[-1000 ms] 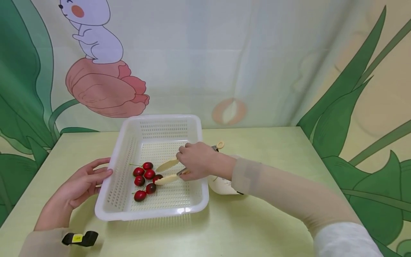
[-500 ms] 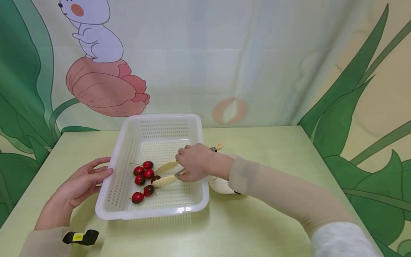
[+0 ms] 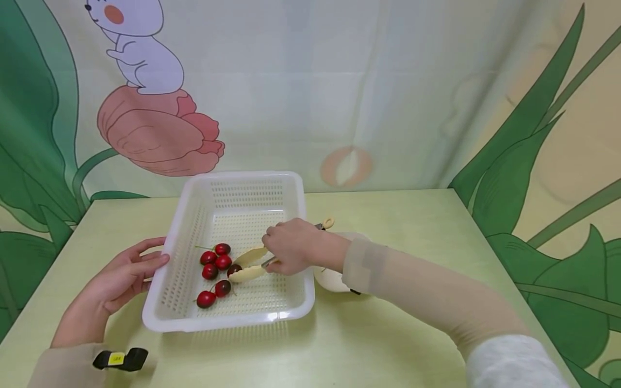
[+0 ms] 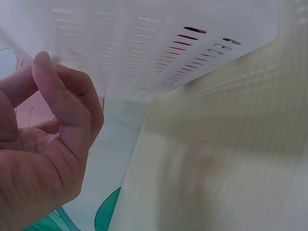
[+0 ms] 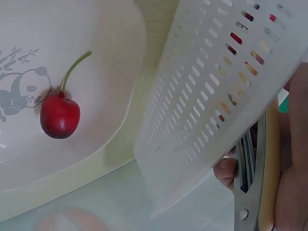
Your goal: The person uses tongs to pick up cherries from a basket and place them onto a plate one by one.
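Note:
A white perforated plastic basket [image 3: 228, 324] stands on the table, with several dark red cherries [image 3: 206, 299] grouped in its left half. My left hand [image 3: 123, 277] pinches the basket's left rim between thumb and fingers, which the left wrist view also shows. Over the right side of the basket, my right hand [image 3: 293, 245] grips a pair of tongs [image 3: 248, 274] with cream tips and metal arms. The tips are spread, and one dark cherry [image 3: 234, 270] lies between or right beside them; I cannot tell whether they touch it. Part of the tongs is hidden by the hand.
A white dish [image 3: 332, 280] stands right of the basket, partly under my right forearm. In the right wrist view it has a panda print and holds a single stemmed cherry [image 5: 60, 115]. Behind the pale table [image 3: 388, 334] hangs a printed curtain [image 3: 402, 97].
The tong tips have shifted slightly left and nearer to me. The two front cherries have moved a little left and forward. My left hand keeps its place on the rim.

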Action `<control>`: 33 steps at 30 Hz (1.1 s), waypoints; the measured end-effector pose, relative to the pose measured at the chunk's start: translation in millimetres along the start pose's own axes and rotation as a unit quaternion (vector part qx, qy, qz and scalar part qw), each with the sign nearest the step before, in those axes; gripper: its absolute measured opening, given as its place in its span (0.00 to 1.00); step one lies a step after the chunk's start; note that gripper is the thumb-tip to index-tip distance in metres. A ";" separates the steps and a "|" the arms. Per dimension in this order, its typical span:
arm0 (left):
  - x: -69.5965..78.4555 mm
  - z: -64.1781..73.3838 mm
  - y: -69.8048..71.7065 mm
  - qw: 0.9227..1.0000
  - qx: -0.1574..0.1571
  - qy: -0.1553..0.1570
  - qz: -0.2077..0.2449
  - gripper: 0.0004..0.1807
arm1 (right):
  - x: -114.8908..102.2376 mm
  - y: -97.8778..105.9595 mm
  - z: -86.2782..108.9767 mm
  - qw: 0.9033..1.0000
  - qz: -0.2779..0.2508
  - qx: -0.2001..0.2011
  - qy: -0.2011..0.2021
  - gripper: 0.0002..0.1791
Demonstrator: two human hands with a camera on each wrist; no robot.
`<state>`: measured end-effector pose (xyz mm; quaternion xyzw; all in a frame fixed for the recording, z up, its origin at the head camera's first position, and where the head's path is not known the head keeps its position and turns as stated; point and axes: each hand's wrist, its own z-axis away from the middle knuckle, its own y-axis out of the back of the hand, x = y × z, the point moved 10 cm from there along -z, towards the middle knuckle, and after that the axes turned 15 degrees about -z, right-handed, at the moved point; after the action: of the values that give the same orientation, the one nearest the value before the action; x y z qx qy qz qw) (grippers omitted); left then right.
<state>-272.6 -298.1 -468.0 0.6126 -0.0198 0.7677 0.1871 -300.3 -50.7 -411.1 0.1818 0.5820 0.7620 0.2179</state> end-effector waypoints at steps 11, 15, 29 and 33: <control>-1.9 1.8 0.8 1.000 0.005 0.008 -0.001 0.21 | 6.3 1.6 5.8 1.000 -0.006 0.009 -0.006 0.27; -2.5 1.7 0.9 1.000 0.005 0.007 -0.003 0.22 | 11.3 3.6 7.8 1.000 -0.012 0.017 -0.007 0.31; -1.7 0.6 -0.4 1.000 0.002 0.006 0.002 0.21 | 22.4 14.4 23.9 0.997 -0.047 0.066 -0.002 0.32; -1.5 0.7 -0.8 1.000 0.001 0.006 0.005 0.21 | 28.6 17.1 32.4 0.994 -0.058 0.091 -0.003 0.31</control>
<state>-271.4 -297.9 -469.4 0.6080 -0.0210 0.7723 0.1826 -309.1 -12.9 -385.6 0.1693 0.6577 0.6915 0.2462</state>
